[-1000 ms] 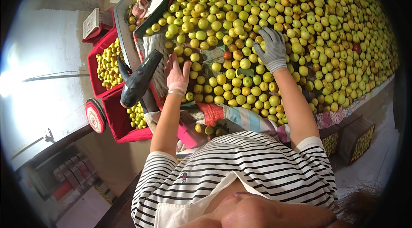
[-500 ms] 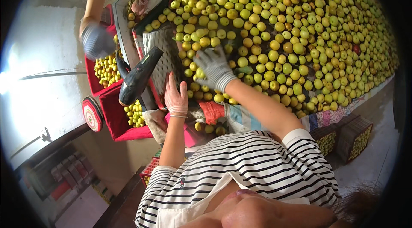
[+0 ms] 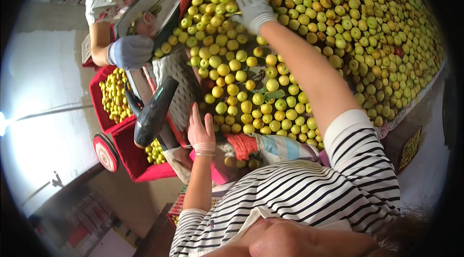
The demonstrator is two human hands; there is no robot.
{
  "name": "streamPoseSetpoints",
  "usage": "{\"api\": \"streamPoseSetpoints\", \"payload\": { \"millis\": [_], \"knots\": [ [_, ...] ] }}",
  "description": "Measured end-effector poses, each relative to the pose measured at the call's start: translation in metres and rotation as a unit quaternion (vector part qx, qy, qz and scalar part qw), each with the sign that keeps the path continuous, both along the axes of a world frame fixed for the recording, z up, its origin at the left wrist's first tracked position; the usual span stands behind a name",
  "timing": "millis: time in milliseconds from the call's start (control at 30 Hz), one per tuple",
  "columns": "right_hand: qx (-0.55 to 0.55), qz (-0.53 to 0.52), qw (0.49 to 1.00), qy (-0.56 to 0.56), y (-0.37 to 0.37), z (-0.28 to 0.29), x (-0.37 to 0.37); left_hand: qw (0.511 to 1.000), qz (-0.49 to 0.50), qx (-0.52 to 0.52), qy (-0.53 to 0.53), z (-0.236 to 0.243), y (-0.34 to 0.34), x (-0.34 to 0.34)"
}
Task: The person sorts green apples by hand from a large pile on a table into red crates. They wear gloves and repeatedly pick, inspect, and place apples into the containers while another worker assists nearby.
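One right hand (image 3: 256,12) over many fruits (image 3: 235,65), one left hand (image 3: 200,133), one hair dryer (image 3: 155,114)

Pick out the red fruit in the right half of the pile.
The dark red fruit at far right, well to the right of the gloved right hand; the surrounding fruits are mostly yellow-green.

1. I see a short-sleeved white shirt (image 3: 295,184) crossed by thin dark stripes.
2. Broad plain white bands (image 3: 340,131) finish its sleeves (image 3: 365,148).
3. A small emblem (image 3: 211,224), dark with some red, marks the left chest.
4. The collar opening (image 3: 253,217) is plain white.
5. A pale grey glove (image 3: 255,15) covers the right grip (image 3: 256,11).
6. A thin pale band (image 3: 205,153) rings the left wrist (image 3: 204,149).
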State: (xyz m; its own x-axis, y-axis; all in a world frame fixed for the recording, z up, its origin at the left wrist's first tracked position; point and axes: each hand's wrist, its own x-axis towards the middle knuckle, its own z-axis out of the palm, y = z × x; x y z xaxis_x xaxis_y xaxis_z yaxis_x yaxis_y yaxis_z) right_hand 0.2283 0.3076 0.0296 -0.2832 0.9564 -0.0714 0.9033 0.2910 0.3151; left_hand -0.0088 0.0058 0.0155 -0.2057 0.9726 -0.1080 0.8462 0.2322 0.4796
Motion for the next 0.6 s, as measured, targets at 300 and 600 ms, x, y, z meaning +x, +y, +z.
{"api": "streamPoseSetpoints", "payload": {
  "millis": [300, 600],
  "knots": [
    [-0.127, 0.071, 0.985, 0.089, -0.046, -0.011, -0.087, 0.999, -0.010, 0.038, 0.019, -0.005, -0.002, 0.000],
    [-0.151, 0.249, 0.921, 0.259, -0.197, -0.054, -0.118, 1.000, 0.024, 0.008, 0.000, -0.002, -0.001, 0.002]
  ]
}}
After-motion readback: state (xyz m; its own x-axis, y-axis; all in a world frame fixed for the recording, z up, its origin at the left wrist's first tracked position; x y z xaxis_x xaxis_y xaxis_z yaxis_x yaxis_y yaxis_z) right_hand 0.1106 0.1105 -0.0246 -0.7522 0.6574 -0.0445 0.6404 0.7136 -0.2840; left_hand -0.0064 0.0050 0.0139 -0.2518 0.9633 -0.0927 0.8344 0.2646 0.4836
